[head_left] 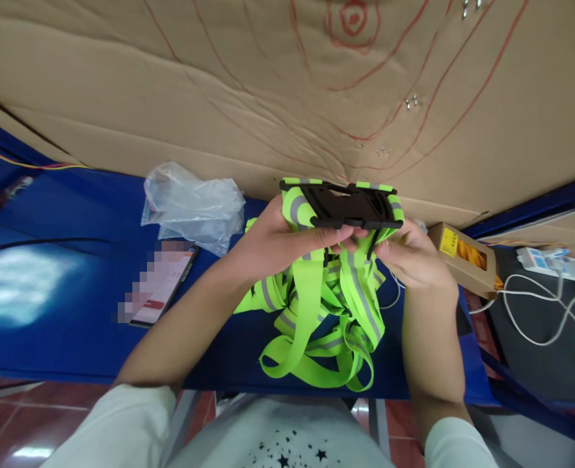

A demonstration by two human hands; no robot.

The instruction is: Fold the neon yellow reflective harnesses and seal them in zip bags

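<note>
A black plastic side-release buckle (348,205) joins neon yellow-green webbing with grey reflective stripes. My left hand (287,237) is closed round the buckle's left end and its strap, the thumb lying along the lower edge. On the other side my right hand (409,250) pinches the webbing just below the buckle's right end. The rest of the reflective strap (311,325) hangs and lies in loops and folds below both hands, over the blue table (63,260). Some fingers are hidden behind the buckle and straps.
Left of my hands lie a clear plastic bag (194,201) and a phone (163,283). A cardboard panel (219,84) with red pen lines rises behind the table. On the right are a small cardboard box (468,260) and a white power strip with cables (555,263).
</note>
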